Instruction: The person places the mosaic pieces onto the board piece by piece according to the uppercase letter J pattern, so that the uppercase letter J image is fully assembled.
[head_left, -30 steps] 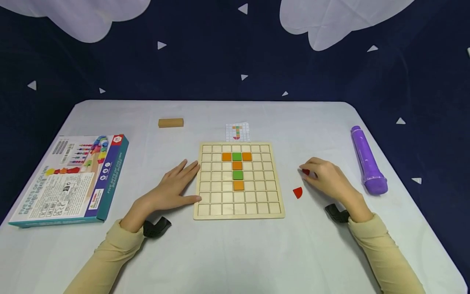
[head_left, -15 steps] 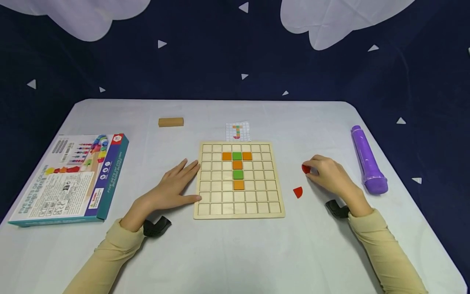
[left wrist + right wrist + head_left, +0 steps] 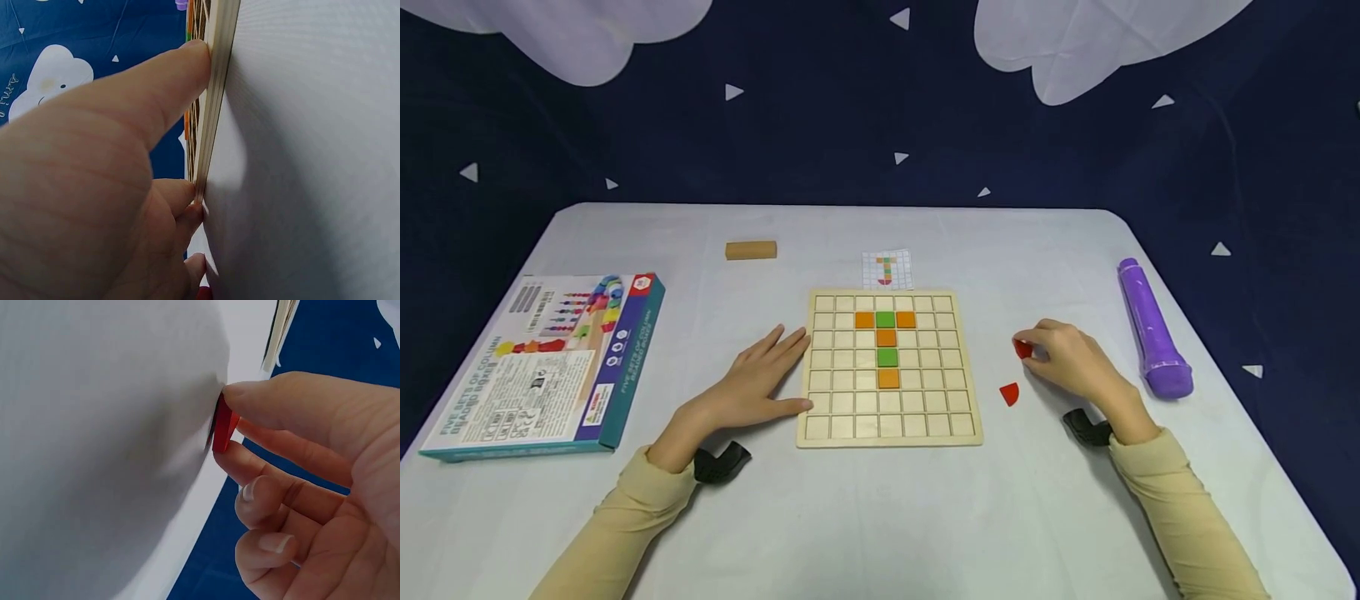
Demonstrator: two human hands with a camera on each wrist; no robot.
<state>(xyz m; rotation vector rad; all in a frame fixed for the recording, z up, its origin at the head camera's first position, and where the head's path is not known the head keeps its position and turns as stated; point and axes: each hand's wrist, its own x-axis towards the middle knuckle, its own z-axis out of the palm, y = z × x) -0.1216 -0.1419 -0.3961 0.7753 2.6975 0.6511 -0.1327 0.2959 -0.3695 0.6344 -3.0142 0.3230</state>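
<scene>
My right hand (image 3: 1069, 357) pinches a red quarter-circle tile (image 3: 225, 428) between thumb and fingers, low over the table to the right of the board. Below that hand a second red quarter-circle tile (image 3: 1010, 394) lies flat on the cloth. The wooden grid board (image 3: 850, 427) carries orange and green square tiles in a T shape, among them a green tile (image 3: 887, 357) and an orange tile (image 3: 888, 378) in the stem. Fingers spread, my left hand (image 3: 752, 385) touches the board's left edge with its thumb and fingertips, as the left wrist view shows close up.
A small pattern card (image 3: 887, 269) lies just behind the board. To the left is a flat toy box (image 3: 542, 367); a wooden block (image 3: 751, 250) sits at the back. On the right lies a purple flashlight-shaped object (image 3: 1152, 329). White cloth covers the table (image 3: 880, 525).
The red tile in my right hand has turned, so more of its red face shows. My left hand stays at the board's edge.
</scene>
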